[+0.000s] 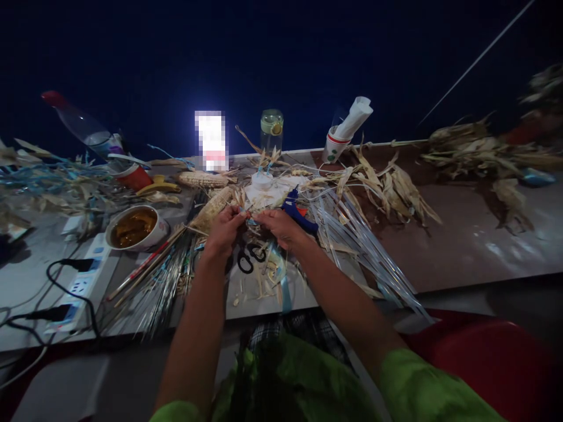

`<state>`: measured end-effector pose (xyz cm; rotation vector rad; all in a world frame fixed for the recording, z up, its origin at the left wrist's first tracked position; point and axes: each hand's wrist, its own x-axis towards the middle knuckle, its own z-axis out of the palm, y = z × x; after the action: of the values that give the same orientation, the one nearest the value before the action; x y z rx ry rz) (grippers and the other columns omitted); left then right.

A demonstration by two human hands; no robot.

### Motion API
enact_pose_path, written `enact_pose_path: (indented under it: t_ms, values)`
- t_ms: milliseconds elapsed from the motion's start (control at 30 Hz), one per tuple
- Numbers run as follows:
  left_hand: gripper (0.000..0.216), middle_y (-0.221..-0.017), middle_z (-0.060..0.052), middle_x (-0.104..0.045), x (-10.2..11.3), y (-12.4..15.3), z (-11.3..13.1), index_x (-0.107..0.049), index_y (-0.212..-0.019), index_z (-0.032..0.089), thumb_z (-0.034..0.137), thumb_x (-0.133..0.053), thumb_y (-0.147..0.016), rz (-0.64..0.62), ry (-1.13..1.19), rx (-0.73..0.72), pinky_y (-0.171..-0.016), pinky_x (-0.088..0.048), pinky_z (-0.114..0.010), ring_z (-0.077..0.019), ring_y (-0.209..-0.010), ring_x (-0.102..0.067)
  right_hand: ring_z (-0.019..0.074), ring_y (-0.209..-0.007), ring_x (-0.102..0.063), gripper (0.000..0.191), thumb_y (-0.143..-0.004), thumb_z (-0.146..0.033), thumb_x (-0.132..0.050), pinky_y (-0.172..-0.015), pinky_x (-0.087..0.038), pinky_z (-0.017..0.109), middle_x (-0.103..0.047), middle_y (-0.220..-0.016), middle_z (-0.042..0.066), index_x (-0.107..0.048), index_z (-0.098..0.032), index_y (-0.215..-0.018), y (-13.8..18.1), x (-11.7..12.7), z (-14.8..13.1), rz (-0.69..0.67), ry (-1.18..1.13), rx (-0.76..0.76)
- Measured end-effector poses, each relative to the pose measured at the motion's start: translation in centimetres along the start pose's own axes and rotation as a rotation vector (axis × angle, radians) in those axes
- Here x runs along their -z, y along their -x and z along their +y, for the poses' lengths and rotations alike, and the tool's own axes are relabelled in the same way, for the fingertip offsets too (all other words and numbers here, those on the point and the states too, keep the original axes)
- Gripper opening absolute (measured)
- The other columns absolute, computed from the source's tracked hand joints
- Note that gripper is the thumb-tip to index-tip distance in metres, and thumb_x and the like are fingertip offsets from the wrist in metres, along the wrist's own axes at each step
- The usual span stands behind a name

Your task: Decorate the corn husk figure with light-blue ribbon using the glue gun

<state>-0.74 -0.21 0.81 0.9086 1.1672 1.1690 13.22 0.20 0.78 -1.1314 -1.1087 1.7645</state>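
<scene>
Husk strip [249,215] was held just above the desk [461,246], pinched between both hands. Left hand [224,231] closed on one end, right hand [281,227] on the other. Looked like a fold-or-twist step, mid-way. Next move would need a steady pinch. Glue gun [297,212] lay just beside the right hand, scissors [250,258] under both.

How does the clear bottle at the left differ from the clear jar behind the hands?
The bottle has a red cap, the jar a pale green lid. The bottle is long and slim, the jar shorter. The bottle looks tilted in this view; the jar looks upright. Both are clear.
</scene>
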Motion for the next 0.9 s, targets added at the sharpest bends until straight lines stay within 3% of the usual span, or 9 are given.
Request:
enact_pose_path:
  t_ms: [200, 367, 500, 600, 733, 900]
  values:
    - [0.023, -0.05, 0.007, -0.045, 0.3, -0.6, -0.5, -0.05, -0.07, 0.016, 0.029, -0.067, -0.062, 0.053, -0.243, -0.103, -0.043, -0.026, -0.019, -0.0051, -0.043, -0.038, 0.0059, -0.051, -0.037, 0.022, -0.066, -0.035, -0.058, -0.051, -0.028, 0.02, -0.047, -0.052, -0.006, -0.055, -0.015, -0.06, 0.0, -0.3, 0.5, 0.169, 0.383, 0.181]
    - [0.03, -0.053, 0.006, -0.052, 0.1, -0.6, -0.6, -0.05, -0.073, 0.016, 0.027, -0.073, -0.056, 0.048, -0.153, -0.05, -0.046, -0.033, -0.018, -0.0062, -0.045, -0.046, 0.007, -0.053, -0.043, 0.018, -0.068, -0.03, -0.055, -0.053, -0.032, 0.019, -0.053, -0.055, -0.004, -0.059, -0.014, -0.062, 0.5, -0.6, 0.0, 0.195, 0.519, 0.174]
    - [0.042, -0.057, 0.005, -0.055, -0.3, -0.3, -0.5, -0.053, -0.082, 0.015, 0.028, -0.078, -0.05, -0.025, 0.066, 0.073, -0.049, -0.038, -0.02, -0.0077, -0.048, -0.051, 0.0089, -0.057, -0.047, 0.017, -0.068, -0.027, -0.053, -0.054, -0.034, 0.02, -0.057, -0.058, -0.002, -0.063, -0.014, -0.065, 0.8, -0.7, -0.4, 0.19, 0.598, 0.194]
    - [0.042, -0.058, 0.004, -0.055, -0.8, 0.3, -0.1, -0.058, -0.087, 0.013, 0.027, -0.078, -0.053, -0.157, 0.219, 0.153, -0.05, -0.039, -0.02, -0.0067, -0.048, -0.049, 0.0096, -0.06, -0.049, 0.015, -0.067, -0.023, -0.052, -0.056, -0.035, 0.02, -0.059, -0.062, -0.001, -0.064, -0.014, -0.066, 0.9, -0.7, -0.5, 0.188, 0.618, 0.237]
    - [0.031, -0.05, 0.006, -0.047, -0.9, 0.8, 0.3, -0.062, -0.086, 0.012, 0.026, -0.074, -0.061, -0.25, 0.302, 0.137, -0.044, -0.034, -0.017, -0.002, -0.04, -0.035, 0.0082, -0.054, -0.047, 0.014, -0.068, -0.025, -0.053, -0.053, -0.035, 0.019, -0.057, -0.058, -0.002, -0.062, -0.014, -0.067, 0.5, -0.4, -0.1, 0.15, 0.484, 0.197]
    - [0.028, -0.054, 0.005, -0.051, -0.2, 0.4, -0.1, -0.058, -0.074, 0.013, 0.026, -0.077, -0.057, -0.185, 0.238, 0.115, -0.043, -0.033, -0.017, -0.0023, -0.041, -0.039, 0.0074, -0.056, -0.046, 0.015, -0.065, -0.029, -0.059, -0.054, -0.035, 0.019, -0.057, -0.06, -0.003, -0.06, -0.014, -0.068, -0.2, 0.2, 0.4, 0.15, 0.4, 0.192]
